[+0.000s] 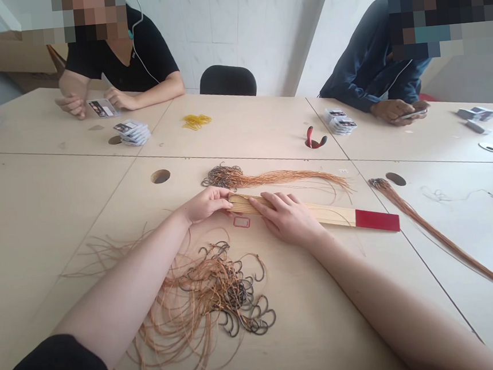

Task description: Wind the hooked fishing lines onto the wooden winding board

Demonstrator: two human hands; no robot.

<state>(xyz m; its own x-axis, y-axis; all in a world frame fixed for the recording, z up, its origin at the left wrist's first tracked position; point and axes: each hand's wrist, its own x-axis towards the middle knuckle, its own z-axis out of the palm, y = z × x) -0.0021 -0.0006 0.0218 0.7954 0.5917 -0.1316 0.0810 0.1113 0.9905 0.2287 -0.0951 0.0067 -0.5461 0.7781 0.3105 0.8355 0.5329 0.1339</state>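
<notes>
A long pale wooden strip (327, 214) with a red end (377, 220) lies across the table in front of me. My left hand (207, 203) pinches its left tip with curled fingers. My right hand (288, 216) lies flat on the strip, fingers stretched out and pressing it down. Below my hands sits a tangled heap of dark fish hooks on brown leader lines (221, 293). A tidy bundle of hooks with lines (246, 178) lies just beyond the strip. A small red-edged label (242, 222) rests between my hands.
Another long hook-and-line bundle (432, 232) runs down the right side. Red-handled pliers (315, 138), yellow rubber bands (196, 121) and stacks of small packets (132, 131) lie farther back. Two other people sit at the far side, hands on the table. A black chair (227, 80) stands behind.
</notes>
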